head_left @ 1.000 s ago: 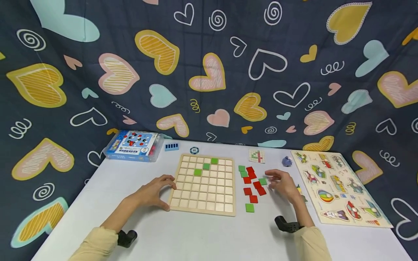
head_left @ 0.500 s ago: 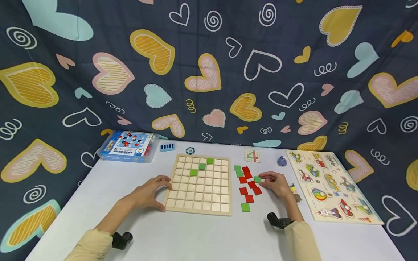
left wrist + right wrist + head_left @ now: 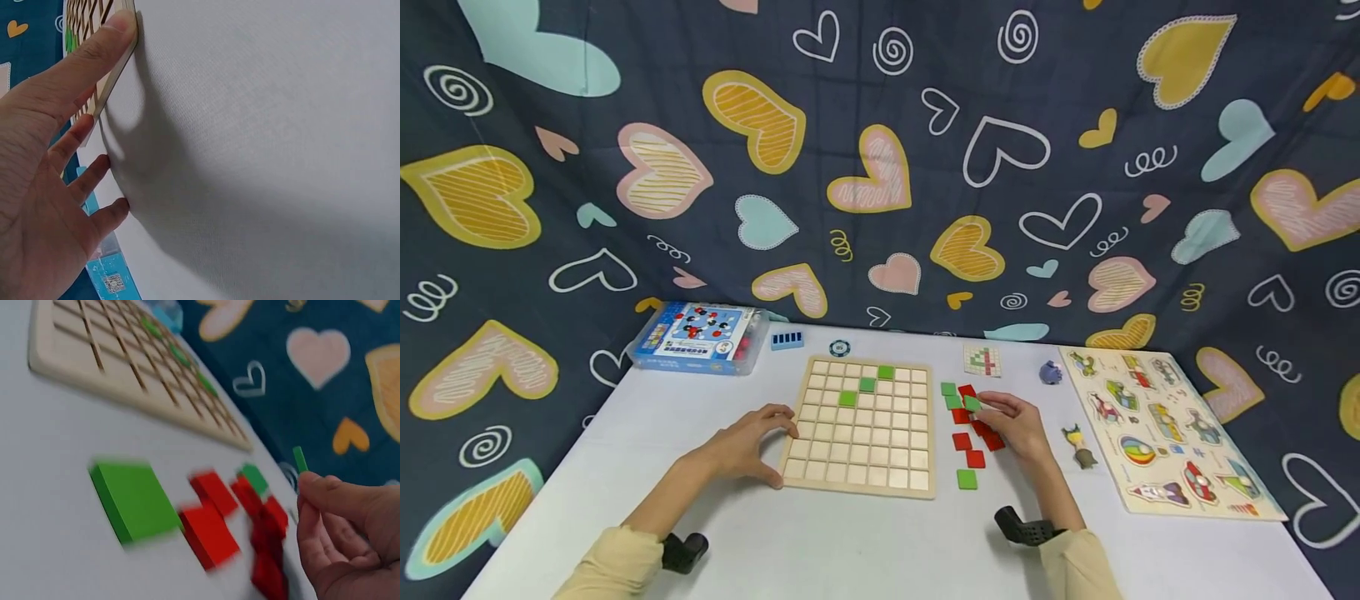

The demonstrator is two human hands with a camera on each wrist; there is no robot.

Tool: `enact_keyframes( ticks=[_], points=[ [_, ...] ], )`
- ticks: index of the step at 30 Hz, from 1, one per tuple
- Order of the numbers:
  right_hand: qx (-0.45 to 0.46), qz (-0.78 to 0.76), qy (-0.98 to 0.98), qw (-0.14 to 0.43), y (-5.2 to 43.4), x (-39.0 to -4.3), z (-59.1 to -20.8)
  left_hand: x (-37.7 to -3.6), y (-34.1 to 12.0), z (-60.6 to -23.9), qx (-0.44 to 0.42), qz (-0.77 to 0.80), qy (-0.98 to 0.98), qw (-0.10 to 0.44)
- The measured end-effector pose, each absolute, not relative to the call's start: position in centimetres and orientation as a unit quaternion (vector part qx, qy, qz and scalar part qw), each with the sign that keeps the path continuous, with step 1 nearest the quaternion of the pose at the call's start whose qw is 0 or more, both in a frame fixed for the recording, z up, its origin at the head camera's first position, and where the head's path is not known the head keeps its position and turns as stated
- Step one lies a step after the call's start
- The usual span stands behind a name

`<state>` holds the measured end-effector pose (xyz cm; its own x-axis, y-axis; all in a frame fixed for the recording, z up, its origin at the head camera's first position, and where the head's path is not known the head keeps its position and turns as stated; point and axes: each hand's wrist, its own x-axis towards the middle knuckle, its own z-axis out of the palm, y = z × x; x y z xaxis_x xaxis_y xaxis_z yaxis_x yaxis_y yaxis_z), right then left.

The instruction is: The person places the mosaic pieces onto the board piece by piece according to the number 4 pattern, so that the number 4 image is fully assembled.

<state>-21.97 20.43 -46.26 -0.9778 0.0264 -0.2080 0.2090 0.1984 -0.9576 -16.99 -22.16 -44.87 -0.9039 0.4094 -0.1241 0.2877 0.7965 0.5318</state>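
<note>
A green square tile [image 3: 972, 404] [image 3: 300, 459] is pinched at the fingertips of the right hand [image 3: 1011, 425] [image 3: 347, 534], lifted just above the loose red and green tiles [image 3: 973, 433] lying on the white table [image 3: 865, 542], right of the wooden grid board [image 3: 861, 433]. Three green tiles [image 3: 867, 385] already sit in a diagonal step in the far part of the board. The left hand [image 3: 748, 442] [image 3: 47, 169] rests with straight fingers against the board's near left edge, gripping nothing. Far left lies a blue plastic game box [image 3: 698, 336]. At the far edge lies a small pattern card [image 3: 982, 360]. On the right lie a small figurine [image 3: 1078, 447] and a wooden peg puzzle [image 3: 1165, 429]. A dark cloth with hearts [image 3: 880, 158] hangs behind.
</note>
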Motion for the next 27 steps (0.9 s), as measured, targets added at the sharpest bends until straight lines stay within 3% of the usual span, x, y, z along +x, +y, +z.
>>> enact_keyframes(
  ticks=[6,27],
  points=[
    [0.066,-0.663,0.742,0.077,17.0,-21.7,-45.6,-17.2,-22.1,-44.5,0.182,0.26,0.941,0.121],
    [-0.148,-0.674,0.722,0.045,3.6,-21.7,-47.8,-16.8,-22.4,-45.2,0.19,0.281,0.934,0.115]
  ],
)
